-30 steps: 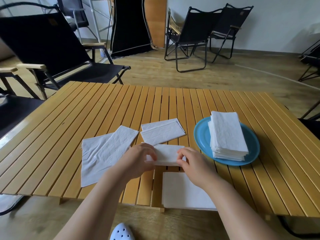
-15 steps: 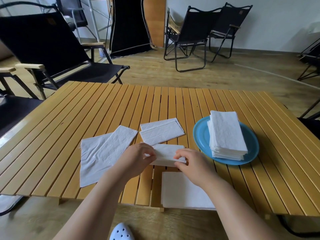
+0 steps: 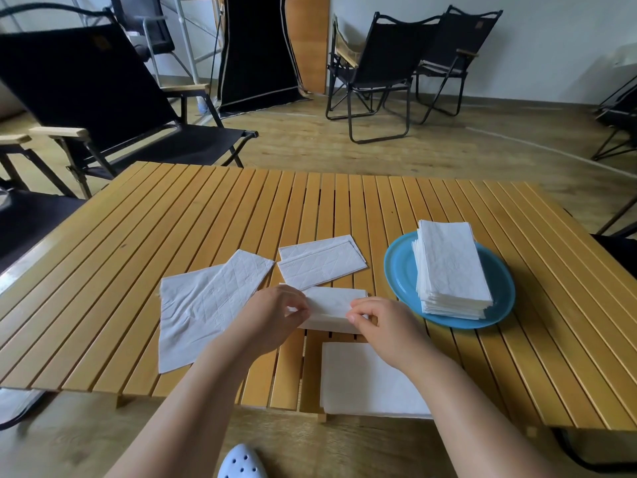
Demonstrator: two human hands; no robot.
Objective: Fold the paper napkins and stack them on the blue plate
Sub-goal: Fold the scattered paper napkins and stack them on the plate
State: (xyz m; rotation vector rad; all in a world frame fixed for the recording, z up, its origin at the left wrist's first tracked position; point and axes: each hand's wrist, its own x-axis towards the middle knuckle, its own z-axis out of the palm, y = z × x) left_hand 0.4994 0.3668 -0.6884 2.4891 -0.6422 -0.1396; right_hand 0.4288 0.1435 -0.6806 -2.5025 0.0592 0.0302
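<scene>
- Fingers of the left hand (image 3: 272, 317) pinch the left end of a folded napkin (image 3: 331, 307); fingers of the right hand (image 3: 386, 327) pinch its right end.
- Folded napkin — just above the tabletop (image 3: 172, 215), near its front edge, left of the blue plate (image 3: 400, 274).
- Blue plate — carries a tall stack of folded napkins (image 3: 448, 267).
- Unfolded napkins lie at the left (image 3: 203, 301), behind (image 3: 320, 262) and in front (image 3: 365, 377) of the hands.

Napkin (image 3: 331, 307) now folded narrower than earlier between both grips.
</scene>
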